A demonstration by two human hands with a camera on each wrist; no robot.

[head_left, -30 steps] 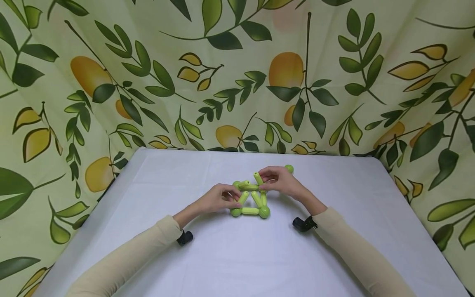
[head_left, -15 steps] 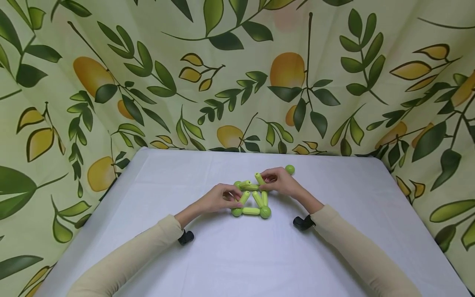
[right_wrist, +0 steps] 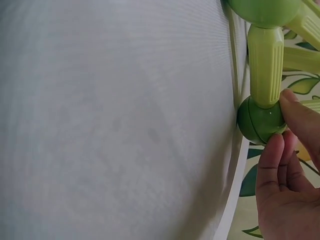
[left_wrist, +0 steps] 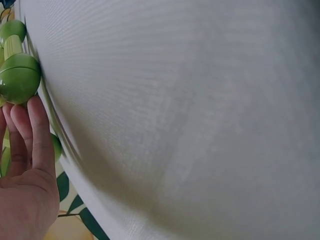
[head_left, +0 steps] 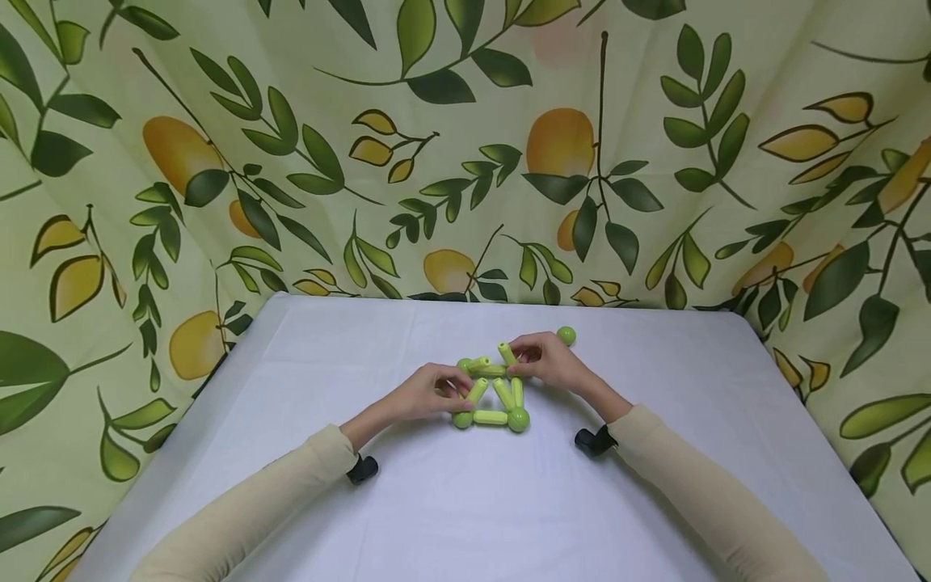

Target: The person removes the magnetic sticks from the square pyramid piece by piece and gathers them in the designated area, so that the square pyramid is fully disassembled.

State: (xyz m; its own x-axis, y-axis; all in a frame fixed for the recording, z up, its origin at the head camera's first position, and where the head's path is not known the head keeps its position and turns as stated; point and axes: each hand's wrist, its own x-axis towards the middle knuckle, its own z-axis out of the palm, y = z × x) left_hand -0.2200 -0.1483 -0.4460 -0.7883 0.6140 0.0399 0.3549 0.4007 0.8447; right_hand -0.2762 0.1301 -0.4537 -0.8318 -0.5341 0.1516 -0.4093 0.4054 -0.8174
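Observation:
A four-sided frame of light green rods and darker green balls lies on the table. Its front rod joins the front left ball to the front right ball. From each corner a tilted rod leans inward with its upper end free. My left hand holds the front left ball, thumb in front and fingers behind; in the left wrist view the thumb is hidden. At the back right corner, my right hand pinches the corner ball, which it mostly covers in the head view.
One loose green ball sits behind my right hand. A white cloth covers the table, and a leaf-and-fruit patterned curtain stands along its back and sides. Black wrist cameras hang under both sleeves.

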